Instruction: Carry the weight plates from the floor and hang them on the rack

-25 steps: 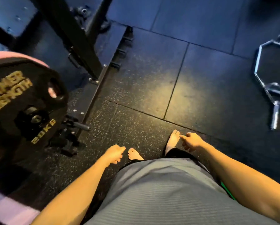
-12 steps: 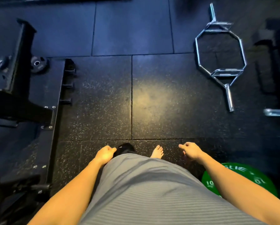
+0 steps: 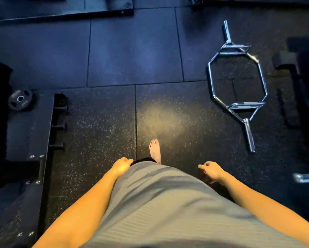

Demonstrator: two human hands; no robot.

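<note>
- Walking barefoot across the rubber floor (image 3: pixel 114 56), away from where the big black plate was hanging at the left edge a second ago; that plate gone out of view now.
- Turning further since half a second back: the green plate that was showing low on the right, now out of frame too.
- Swinging the left hand (image 3: pixel 121 165) beside the grey shirt (image 3: pixel 168 203), fingers loosely curled, gripping nothing.
- Dangling the right hand (image 3: pixel 211 171) just off the hip, fingers loosely curled as well, carrying nothing.
- Stepping one bare foot (image 3: pixel 155 150) ahead onto the lit patch of mat.
- Showing only one small black plate (image 3: pixel 20 100) on the left, lying flat next to the black rack frame (image 3: pixel 30 133) with its short pegs (image 3: pixel 57 127).
- Leaving the chrome hex bar (image 3: pixel 237 83) untouched, flat on the floor, well apart on the right.
- Reading it as the gap between loads: both hands free, probably heading off to pick up another plate, with the green one likely behind or under the body, hard to say from here.
</note>
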